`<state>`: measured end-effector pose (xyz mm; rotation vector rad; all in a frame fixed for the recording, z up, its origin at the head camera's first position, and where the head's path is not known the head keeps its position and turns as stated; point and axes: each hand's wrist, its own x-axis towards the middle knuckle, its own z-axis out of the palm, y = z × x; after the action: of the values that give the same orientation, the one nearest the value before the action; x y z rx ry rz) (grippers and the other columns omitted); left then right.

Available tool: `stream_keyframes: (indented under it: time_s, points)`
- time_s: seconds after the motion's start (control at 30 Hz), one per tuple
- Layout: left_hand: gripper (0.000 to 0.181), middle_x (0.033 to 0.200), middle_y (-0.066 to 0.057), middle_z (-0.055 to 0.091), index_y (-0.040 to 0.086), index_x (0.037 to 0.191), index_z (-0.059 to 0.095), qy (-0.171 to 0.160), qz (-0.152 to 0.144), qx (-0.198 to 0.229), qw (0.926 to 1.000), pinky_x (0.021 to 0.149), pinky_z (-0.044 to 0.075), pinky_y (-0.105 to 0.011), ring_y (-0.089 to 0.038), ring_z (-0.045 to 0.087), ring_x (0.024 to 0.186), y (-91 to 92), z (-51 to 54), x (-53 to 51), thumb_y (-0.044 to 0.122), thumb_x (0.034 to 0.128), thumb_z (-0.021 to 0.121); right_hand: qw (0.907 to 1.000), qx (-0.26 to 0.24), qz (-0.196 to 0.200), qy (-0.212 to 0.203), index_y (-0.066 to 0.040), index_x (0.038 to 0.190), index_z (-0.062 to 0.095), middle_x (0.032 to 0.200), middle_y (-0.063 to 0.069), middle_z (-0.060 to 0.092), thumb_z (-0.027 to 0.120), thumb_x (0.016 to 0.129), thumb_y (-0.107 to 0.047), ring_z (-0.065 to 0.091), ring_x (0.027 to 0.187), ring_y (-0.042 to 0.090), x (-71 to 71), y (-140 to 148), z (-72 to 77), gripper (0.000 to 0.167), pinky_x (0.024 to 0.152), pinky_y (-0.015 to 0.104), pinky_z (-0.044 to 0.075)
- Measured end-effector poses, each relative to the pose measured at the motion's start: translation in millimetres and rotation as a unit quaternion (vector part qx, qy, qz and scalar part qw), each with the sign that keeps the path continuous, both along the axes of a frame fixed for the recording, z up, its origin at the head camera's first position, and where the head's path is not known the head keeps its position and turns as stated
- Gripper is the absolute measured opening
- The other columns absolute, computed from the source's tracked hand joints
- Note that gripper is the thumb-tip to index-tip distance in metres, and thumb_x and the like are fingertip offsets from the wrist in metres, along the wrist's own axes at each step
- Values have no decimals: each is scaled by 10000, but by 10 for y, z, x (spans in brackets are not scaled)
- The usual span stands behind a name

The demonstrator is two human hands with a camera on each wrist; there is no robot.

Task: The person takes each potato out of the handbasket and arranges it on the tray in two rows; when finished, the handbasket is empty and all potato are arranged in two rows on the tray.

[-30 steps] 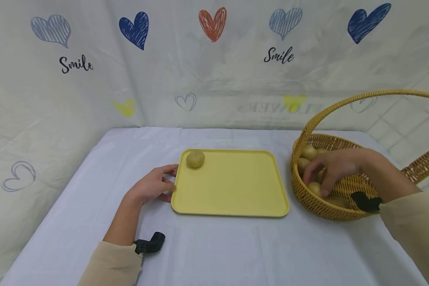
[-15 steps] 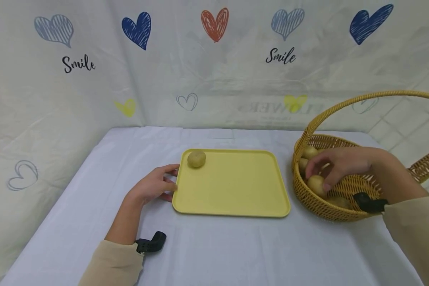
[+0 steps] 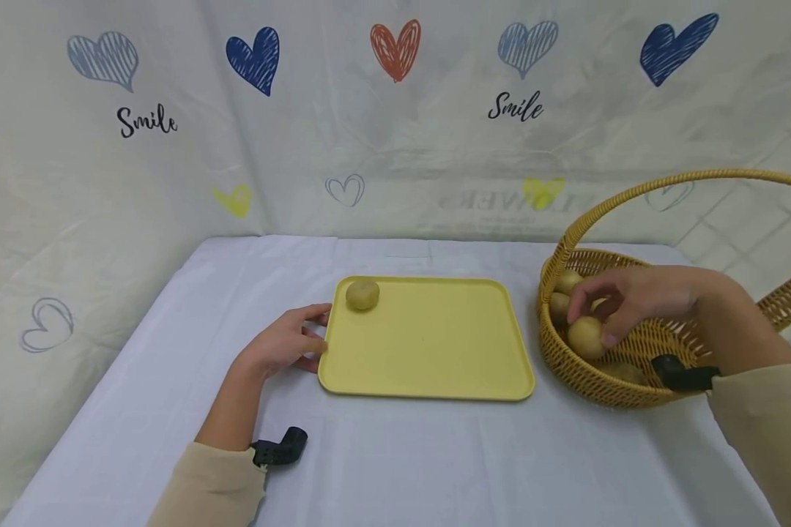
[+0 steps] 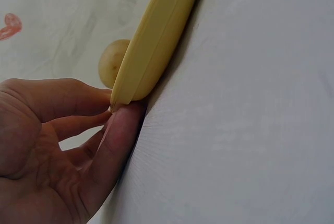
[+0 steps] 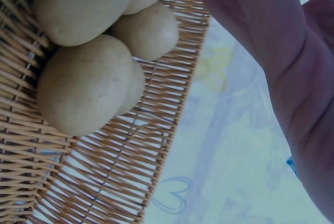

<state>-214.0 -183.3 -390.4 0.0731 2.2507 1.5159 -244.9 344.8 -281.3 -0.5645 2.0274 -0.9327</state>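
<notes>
At the left edge of a yellow tray (image 3: 428, 344), my left hand (image 3: 286, 342) holds the rim, as the left wrist view shows with thumb and fingers meeting at the tray's edge. One potato (image 3: 362, 295) lies in the tray's far left corner. My right hand (image 3: 639, 296) is inside the wicker basket (image 3: 606, 391) and pinches a potato (image 3: 586, 337) between thumb and fingers. Other potatoes (image 5: 86, 85) lie in the basket around it. The right wrist view shows part of the right hand, but its fingertips are out of frame.
The basket's tall handle (image 3: 699, 174) arches over the right arm. A white cloth (image 3: 402, 461) covers the table, and a curtain with printed hearts (image 3: 395, 146) hangs behind. Black wrist cameras (image 3: 282, 446) are strapped to both arms.
My right hand has taken hold of a potato in the basket and lifted it slightly. My left hand stays at the tray's edge.
</notes>
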Motion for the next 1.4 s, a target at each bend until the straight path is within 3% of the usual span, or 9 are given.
stream_keyframes:
  time_s: [0.17, 0.33, 0.53, 0.83, 1.03, 1.2, 1.4]
  points:
    - [798, 1467, -158, 407, 71, 1615, 329, 3, -25, 0, 10000, 757, 660, -398, -262, 603, 1017, -2, -8, -25, -61, 881, 613, 9997, -1, -69, 221, -62, 1222, 638, 1162, 82, 660, 742, 867, -64, 683, 1039, 240, 22, 2, 74, 370, 832, 350, 597]
    - [797, 1466, -156, 410, 72, 1613, 334, 10, 13, -59, 10000, 756, 659, -390, -263, 600, 1014, -10, -2, -33, -60, 879, 611, 9987, -427, 4, 293, -58, 1239, 641, 1239, 78, 667, 708, 889, -7, 669, 1083, 194, 37, -64, 119, 360, 828, 340, 609]
    - [795, 1461, -160, 410, 60, 1611, 333, 2, 10, -28, 10000, 752, 658, -391, -259, 601, 1002, -13, -29, -14, -60, 878, 617, 9983, -416, -75, 399, -54, 1251, 653, 1229, 71, 677, 725, 880, -23, 669, 1096, 236, 36, -208, 143, 380, 843, 345, 606]
    - [796, 1456, -160, 410, 67, 1609, 341, 15, 12, -1, 10000, 744, 660, -399, -264, 600, 1008, -11, -44, -4, -59, 874, 619, 9958, -756, 100, 499, -25, 1247, 684, 1194, 39, 710, 725, 884, 16, 702, 1096, 230, 50, -329, 162, 367, 868, 334, 607]
    - [799, 1456, -155, 407, 71, 1611, 338, 20, 7, 3, 10000, 742, 661, -399, -261, 600, 1004, -5, -43, -9, -60, 874, 615, 9916, -921, 419, 808, -49, 1252, 698, 1208, 20, 710, 719, 900, 13, 693, 1140, 198, 74, -448, 178, 358, 917, 297, 594]
    - [793, 1456, -155, 411, 74, 1612, 339, 44, -8, -6, 10000, 741, 661, -395, -257, 596, 998, 0, -41, -12, -59, 880, 614, 9883, -1107, 658, 819, -29, 1254, 689, 1177, 50, 721, 715, 902, 27, 701, 1108, 207, 62, -535, 173, 358, 897, 317, 609]
    - [793, 1461, -150, 412, 86, 1612, 344, 36, 16, -39, 10000, 742, 660, -392, -261, 596, 1012, 4, -31, -11, -58, 881, 616, 9894, -848, 604, 1013, -57, 1247, 689, 1164, 83, 721, 752, 894, -31, 701, 1093, 230, 39, -645, 175, 360, 880, 319, 608]
